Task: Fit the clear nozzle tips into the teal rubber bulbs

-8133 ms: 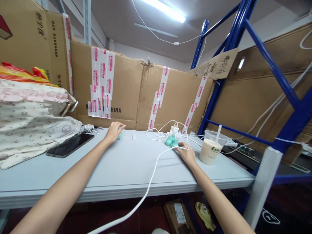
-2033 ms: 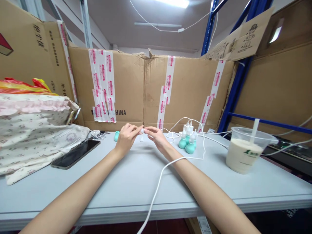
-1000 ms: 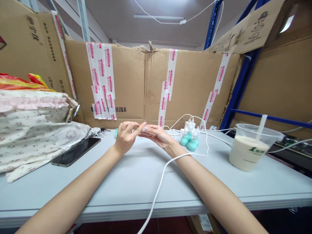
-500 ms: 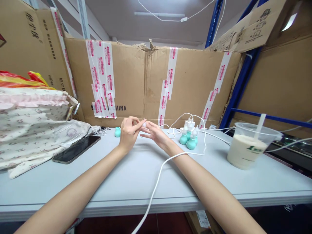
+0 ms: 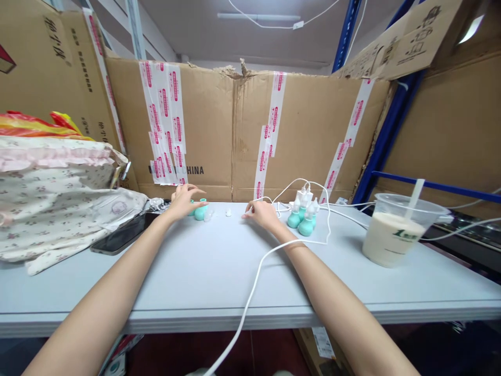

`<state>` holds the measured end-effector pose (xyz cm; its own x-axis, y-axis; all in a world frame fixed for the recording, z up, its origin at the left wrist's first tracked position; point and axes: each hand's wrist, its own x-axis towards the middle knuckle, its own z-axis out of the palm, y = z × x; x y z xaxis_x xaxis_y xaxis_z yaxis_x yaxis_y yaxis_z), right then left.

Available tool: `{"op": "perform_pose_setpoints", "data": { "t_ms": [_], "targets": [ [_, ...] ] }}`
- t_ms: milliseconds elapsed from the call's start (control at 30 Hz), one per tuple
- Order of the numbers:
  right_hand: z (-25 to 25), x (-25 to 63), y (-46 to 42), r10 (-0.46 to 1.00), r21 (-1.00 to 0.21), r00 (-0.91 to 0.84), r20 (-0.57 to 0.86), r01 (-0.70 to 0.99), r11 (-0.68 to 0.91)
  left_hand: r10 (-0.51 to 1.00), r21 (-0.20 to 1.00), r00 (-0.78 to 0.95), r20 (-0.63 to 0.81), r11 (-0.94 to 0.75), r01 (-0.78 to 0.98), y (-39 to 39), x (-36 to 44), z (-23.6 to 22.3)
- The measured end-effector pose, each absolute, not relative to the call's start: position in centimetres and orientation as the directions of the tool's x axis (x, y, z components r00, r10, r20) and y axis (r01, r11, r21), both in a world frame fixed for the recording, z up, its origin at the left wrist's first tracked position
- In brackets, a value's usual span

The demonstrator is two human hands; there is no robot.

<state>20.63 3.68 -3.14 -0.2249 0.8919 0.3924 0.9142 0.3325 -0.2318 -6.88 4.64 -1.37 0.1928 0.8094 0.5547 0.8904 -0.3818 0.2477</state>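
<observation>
My left hand (image 5: 183,201) reaches to the far side of the table, its fingers curled onto a small teal cap (image 5: 201,211). A tiny clear piece (image 5: 209,214) lies just right of the cap. A small white piece (image 5: 228,212) lies loose on the table between my hands. Near it rests my right hand (image 5: 260,213), lying flat and open, fingertips pointing at the white piece without touching it. A cluster of teal bottles with white tips (image 5: 301,220) stands right of that hand.
A white cable (image 5: 256,271) runs from the bottles over the table's front edge. A plastic cup of milky drink (image 5: 391,237) stands at the right. A phone (image 5: 117,238) and floral cloth bundle (image 5: 50,193) lie at the left. A taped cardboard wall (image 5: 235,130) backs the table (image 5: 211,271).
My hands were together pinching the small white piece above the table. They have parted: the white piece now lies on the table, my left hand went left to the teal cap, my right hand lowered flat.
</observation>
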Motion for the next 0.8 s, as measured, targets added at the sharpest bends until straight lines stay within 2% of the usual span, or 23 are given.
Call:
{"op": "perform_pose_setpoints", "data": {
  "t_ms": [100,267,433,600,700,800],
  "targets": [
    [-3.6,20.8,3.8,0.919,-0.145,-0.259,0.296,0.939,0.311,0.849,0.204,0.250,0.467,-0.378,0.903,5.3,-8.1,-2.2],
    [-3.7,21.0,4.0,0.939,-0.139,-0.268,0.213,0.943,0.301,0.831,0.135,0.314,0.460,-0.415,0.900,5.4,-7.9,-2.6],
    [-3.2,20.4,3.4,0.912,-0.129,-0.257,0.320,0.942,0.310,0.771,0.048,0.415,0.484,-0.496,0.867,5.0,-7.0,-2.4],
    [-3.1,19.4,2.6,0.838,-0.044,-0.297,0.458,0.934,0.356,0.735,-0.036,0.477,0.482,-0.528,0.849,4.5,-6.3,-2.4],
    [-3.1,19.0,2.2,0.828,-0.013,-0.323,0.458,0.929,0.370,0.724,-0.039,0.484,0.492,-0.537,0.843,4.3,-6.0,-2.4],
    [-3.2,18.5,1.8,0.817,-0.001,-0.351,0.456,0.919,0.395,0.731,0.013,0.465,0.500,-0.543,0.840,4.2,-5.9,-1.8]
  ]
}}
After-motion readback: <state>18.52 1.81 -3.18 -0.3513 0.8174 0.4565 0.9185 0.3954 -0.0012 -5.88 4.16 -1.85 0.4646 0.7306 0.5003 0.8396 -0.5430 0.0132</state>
